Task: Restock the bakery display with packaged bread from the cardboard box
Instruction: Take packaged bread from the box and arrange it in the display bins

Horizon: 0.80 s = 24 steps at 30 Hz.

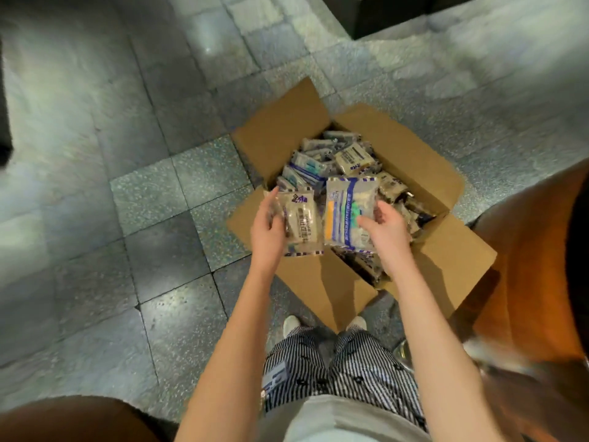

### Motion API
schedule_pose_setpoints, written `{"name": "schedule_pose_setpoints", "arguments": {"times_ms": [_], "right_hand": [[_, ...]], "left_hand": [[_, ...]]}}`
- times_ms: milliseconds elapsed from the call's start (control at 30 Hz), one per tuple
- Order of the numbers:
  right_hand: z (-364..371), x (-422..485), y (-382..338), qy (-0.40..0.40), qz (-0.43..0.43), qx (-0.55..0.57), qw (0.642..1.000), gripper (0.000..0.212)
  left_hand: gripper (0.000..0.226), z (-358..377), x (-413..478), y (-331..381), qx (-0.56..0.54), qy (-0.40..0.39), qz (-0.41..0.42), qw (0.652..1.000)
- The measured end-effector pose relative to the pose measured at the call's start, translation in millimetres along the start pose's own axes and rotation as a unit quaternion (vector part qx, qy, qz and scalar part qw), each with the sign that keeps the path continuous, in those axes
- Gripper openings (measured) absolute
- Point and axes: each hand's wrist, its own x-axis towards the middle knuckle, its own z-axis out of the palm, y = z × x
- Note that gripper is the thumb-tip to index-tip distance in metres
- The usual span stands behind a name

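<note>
Each hand, left hand [267, 228] and right hand [387, 231], holds a bread packet above the open cardboard box [424, 173].

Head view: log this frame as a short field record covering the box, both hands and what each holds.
box: open, flaps out, on the tiled floor by the person's feet
contents: many wrapped bread packs, loosely piled
left hand: grips a beige pack over the box
right hand: grips a striped pack with blue, orange and green print
display: not in view
</note>
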Motion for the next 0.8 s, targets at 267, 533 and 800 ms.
{"name": "schedule_pose_setpoints", "arguments": {"times_ms": [267,533,800], "right_hand": [[51.2,-38.9,-68.4,-0.143,-0.067,0.038,0.987,0.043],[104.6,-115.0,-53.6,-0.359,-0.089,-0.014,0.929,0.031],[164.7,-234.2,-28.6,-0.494,-0.176,-0.057,0.850,0.050]], "left_hand": [[0.034,-83.7,-59.0,25.0,-0.082,0.147,-0.007,0.986],[0.034,-134.9,-193.5,16.3,-0.132,0.332,-0.025,0.934],[0.029,-184.1,-354.0,-44.3,-0.092,0.547,-0.099,0.826]]}}
